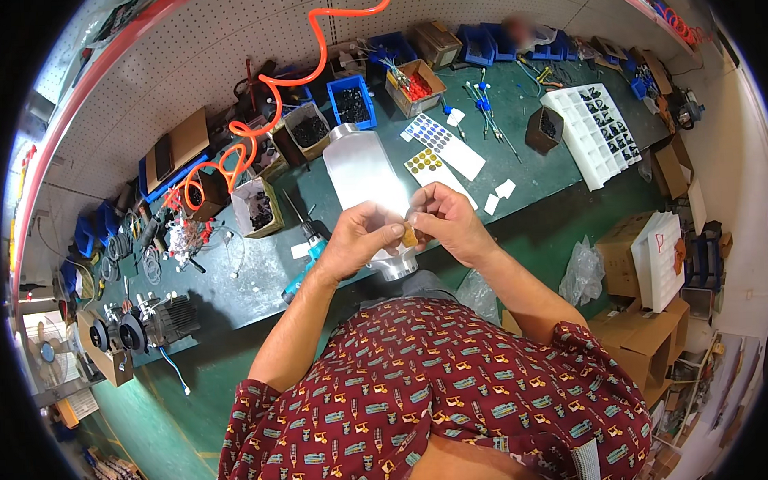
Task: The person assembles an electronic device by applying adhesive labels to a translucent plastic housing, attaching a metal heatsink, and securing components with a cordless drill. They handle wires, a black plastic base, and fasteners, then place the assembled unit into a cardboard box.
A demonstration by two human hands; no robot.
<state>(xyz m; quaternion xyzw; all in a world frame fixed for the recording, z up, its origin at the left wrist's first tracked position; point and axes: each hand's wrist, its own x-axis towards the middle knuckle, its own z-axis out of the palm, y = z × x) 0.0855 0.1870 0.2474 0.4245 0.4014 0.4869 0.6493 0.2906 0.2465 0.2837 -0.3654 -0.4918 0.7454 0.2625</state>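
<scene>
My left hand [363,239] and my right hand [451,225] meet at the near end of a silver metal cylinder [365,169]. Between their pinched fingertips is a small gold-coloured sticker [409,237], partly covered by the thumbs. The cylinder lies on the green bench with its flanged end toward me. Beyond my right hand lie a sheet of round gold stickers [426,161] and a sheet of blue and silver oval stickers [431,135]. A teal power drill [305,268] rests left of my left hand.
Small boxes of black parts [258,209], a blue bin [351,102] and a carton of red parts [416,86] line the back. An orange coiled hose [273,100] hangs over the bench. A white compartment tray [590,135] lies right; motors [163,322] stand left.
</scene>
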